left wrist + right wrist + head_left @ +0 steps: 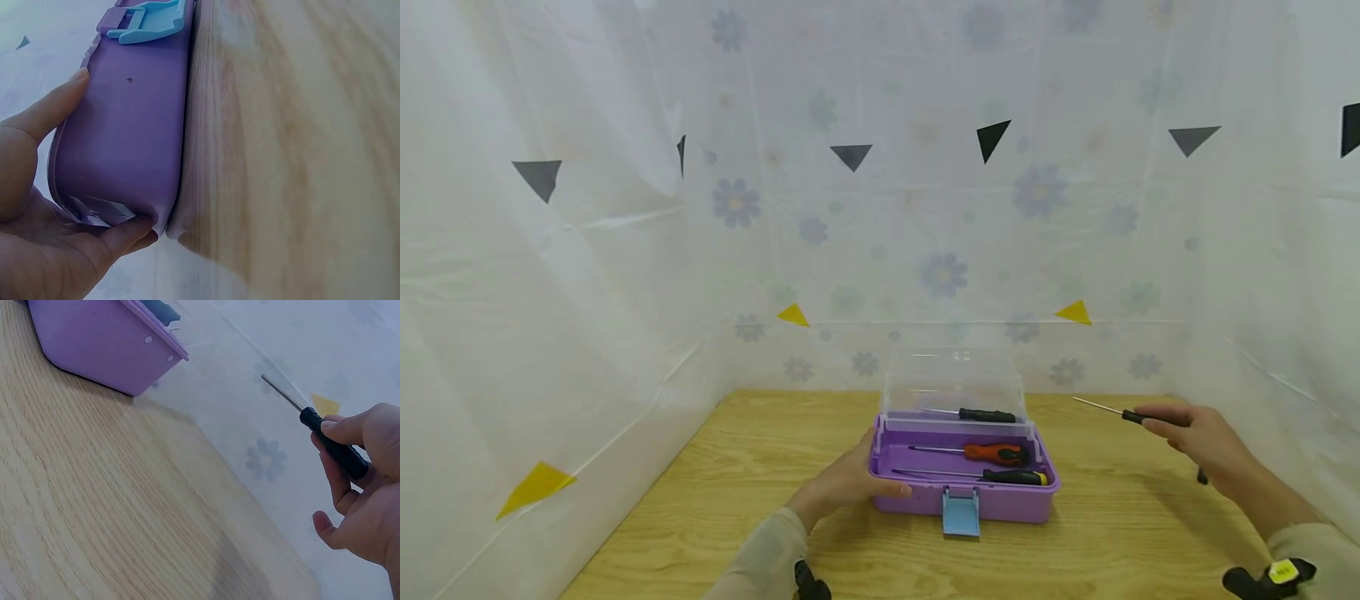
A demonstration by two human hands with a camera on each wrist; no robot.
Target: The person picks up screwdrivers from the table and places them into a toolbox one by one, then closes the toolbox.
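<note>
A purple toolbox (1000,505) with a light-blue latch (961,512) stands on the table, its clear lid (955,383) raised. My left hand (850,479) grips the box's left end; in the left wrist view the thumb (59,103) lies on its front wall and the fingers bend round the end. Up to the right of the box, my right hand (1202,437) holds a small dark-handled screwdriver (337,447) above the table, shaft pointing left. Inside the box lie a red-and-black screwdriver (996,454) and a black one with a yellow end (1015,477). Another black-handled screwdriver (987,415) lies at the back by the lid.
The wooden table (1120,533) is walled by pale flowered sheeting (880,233) at the back and sides, with black and yellow triangles stuck on it. A small dark object (1202,476) shows by the right wrist, mostly hidden; its kind cannot be made out.
</note>
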